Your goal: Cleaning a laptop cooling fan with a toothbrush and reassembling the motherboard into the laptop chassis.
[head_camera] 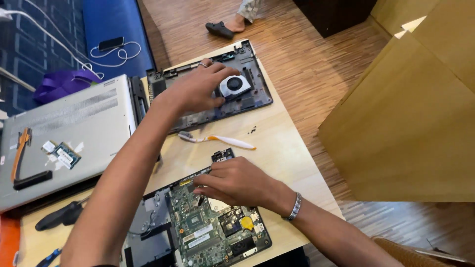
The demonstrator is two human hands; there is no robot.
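**Two hands on an opened laptop**

The left hand (198, 89) reaches across the table (282, 148) to the far side, where a dark laptop base cover (247, 74) lies open. Its fingers are spread and curled down onto a round grey fan (235, 85) that sits in the cover; thumb and fingertips touch the fan's near-left rim, but whether they pinch it cannot be told. The right hand (237, 180) rests on the near side, fingers together and bent, tips pressing on the top-left corner of a green circuit board (208, 227) in the second laptop shell; what lies under the tips is hidden.

Between the two hands lies one white toothbrush (217, 140), apart from both. The cover's right end reaches the table's far right edge, and the board's shell comes near the front edge. Bare tabletop stays open to the right of the toothbrush and the board.

To the left, one closed silver laptop (74, 123) carries two small memory sticks (62, 153) and one copper-and-black heat pipe (22, 158). One black-handled screwdriver (59, 216) lies at the near left.
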